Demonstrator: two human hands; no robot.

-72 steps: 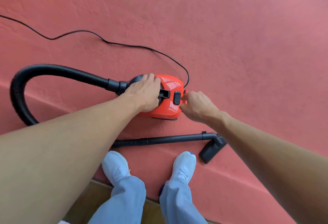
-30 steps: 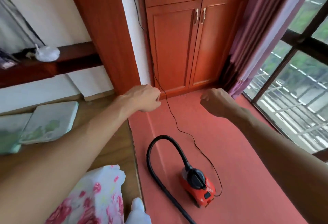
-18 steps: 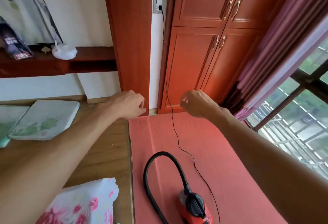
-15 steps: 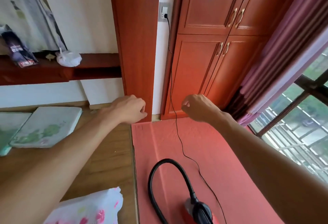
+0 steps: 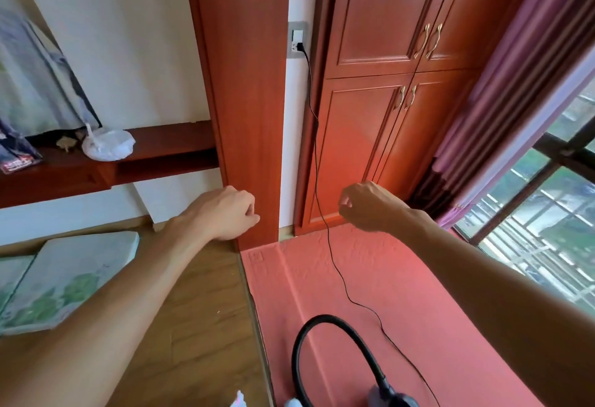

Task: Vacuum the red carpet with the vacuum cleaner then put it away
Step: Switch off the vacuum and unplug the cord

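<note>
Both arms reach forward at about the same height. The left hand [image 5: 222,213] is curled into a loose fist with nothing in it, in front of the foot of a red-brown wooden post [image 5: 244,84]. The right hand [image 5: 367,207] is also curled, thumb tip close to the forefinger. It seems to hold nothing, though the thin black cord [image 5: 329,245] passes just beside its fingertips and I cannot be sure there is a gap.

The vacuum cleaner [image 5: 394,399] sits on the red carpet [image 5: 402,277] at the bottom edge of the view, with only its dark top showing. Its black hose [image 5: 325,318] arches up from it in a loop over the carpet and drops out of view to the left. The cord runs from beside the vacuum cleaner across the carpet and up the white strip of wall to a plug [image 5: 300,47] seated in the wall socket [image 5: 297,38].

The carpet ends against a wooden cabinet [image 5: 363,123] with paired brass handles. A purple curtain [image 5: 502,84] hangs to the right of it, beside a window [image 5: 547,219]. Left of the carpet is a wooden floor [image 5: 199,310] where pale green-patterned cushions [image 5: 67,277] lie. Above them a dark shelf [image 5: 154,152] carries a knotted white bag [image 5: 108,146].
</note>
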